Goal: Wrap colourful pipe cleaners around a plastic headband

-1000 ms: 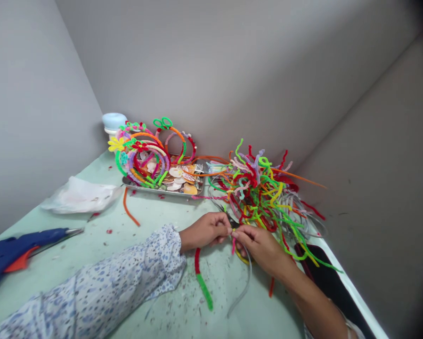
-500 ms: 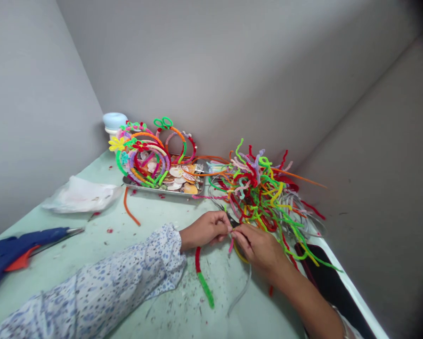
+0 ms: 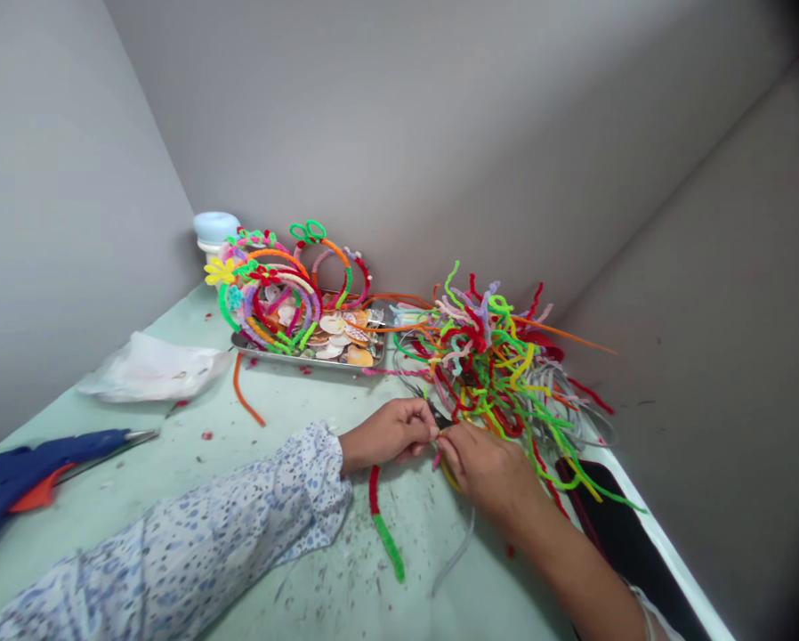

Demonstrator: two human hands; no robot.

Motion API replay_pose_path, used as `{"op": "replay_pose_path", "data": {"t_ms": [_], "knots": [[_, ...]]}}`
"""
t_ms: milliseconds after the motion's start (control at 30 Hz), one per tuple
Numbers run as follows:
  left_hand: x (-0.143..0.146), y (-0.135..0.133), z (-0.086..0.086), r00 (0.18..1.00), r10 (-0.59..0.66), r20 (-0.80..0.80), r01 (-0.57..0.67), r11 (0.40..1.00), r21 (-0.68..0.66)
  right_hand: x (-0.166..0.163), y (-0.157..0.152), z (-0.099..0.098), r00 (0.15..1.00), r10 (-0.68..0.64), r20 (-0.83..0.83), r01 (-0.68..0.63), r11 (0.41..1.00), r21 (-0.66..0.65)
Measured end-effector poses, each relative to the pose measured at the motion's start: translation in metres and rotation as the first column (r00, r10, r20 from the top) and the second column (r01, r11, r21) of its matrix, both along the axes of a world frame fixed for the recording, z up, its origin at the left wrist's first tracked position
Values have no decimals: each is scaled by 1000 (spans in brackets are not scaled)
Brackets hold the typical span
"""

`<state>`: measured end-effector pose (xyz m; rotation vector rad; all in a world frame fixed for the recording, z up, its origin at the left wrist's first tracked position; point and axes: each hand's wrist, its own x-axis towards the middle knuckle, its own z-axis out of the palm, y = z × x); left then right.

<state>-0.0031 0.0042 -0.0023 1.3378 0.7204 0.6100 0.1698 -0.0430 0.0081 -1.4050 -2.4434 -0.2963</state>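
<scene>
The left hand (image 3: 391, 434) has its thumb and pointing finger pressed together on a short, thin, pink fuzzy stem (image 3: 436, 461). The right hand (image 3: 489, 463) meets it there, and its thumb and pointing finger pinch at the same spot. Its other fingers are mostly hidden, so I cannot tell how they are bent. The pink stem pokes down between the two hands, above the pale green table (image 3: 333, 579).

A red and green fuzzy stem (image 3: 387, 534) sticks out below the left hand; I cannot tell if it joins the pink one. A thin grey stem (image 3: 454, 565) curves below the right hand. Just behind the hands is a messy heap of bright fuzzy stems (image 3: 499, 356). Colourful fuzzy hoops (image 3: 283, 258) stand at a shiny metal tray (image 3: 306, 361) farther back.
</scene>
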Motion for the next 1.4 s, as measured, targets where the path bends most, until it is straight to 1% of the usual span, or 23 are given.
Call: {"op": "replay_pose_path", "data": {"t_ms": [200, 267, 400, 500, 600, 767, 1067, 1167, 1267, 1333, 1400], "knots": [[0, 0, 0, 1000, -7, 15, 7, 1000, 12, 2, -1, 4, 1000, 7, -16, -9, 996, -91], [0, 0, 0, 1000, -3, 7, 3, 1000, 7, 2, -1, 3, 1000, 10, -8, -11, 997, -72], [0, 0, 0, 1000, 1, -9, -1, 1000, -19, 0, -1, 1, 999, 20, 26, -20, 1000, 13], [0, 0, 0, 1000, -11, 5, 11, 999, -40, 0, -1, 1, 999, 20, 39, -22, 999, 42], [0, 0, 1, 1000, -16, 22, 18, 999, -48, 0, -2, 3, 999, 19, 37, -20, 999, 36], [0, 1, 0, 999, -19, 49, 22, 998, -51, 1, -4, 7, 1000, 15, 22, -14, 999, -32], [-1, 2, -2, 995, -42, 87, 48, 997, -62, 1, -5, 6, 999, 39, 22, -39, 999, 30], [-1, 2, 0, 993, -30, 113, 39, 996, -74, 1, -4, 7, 998, 21, -52, -22, 1000, -16], [-2, 3, 3, 992, -3, 123, 14, 996, -90, -1, -5, 11, 979, -13, -205, -8, 995, -102], [-3, 3, 5, 993, 28, 118, -16, 995, -101, -1, -5, 14, 933, -62, -355, 5, 987, -161], [-3, 4, 6, 991, 63, 120, -49, 992, -116, 0, -3, 16, 836, -155, -526, 31, 971, -237]]}}
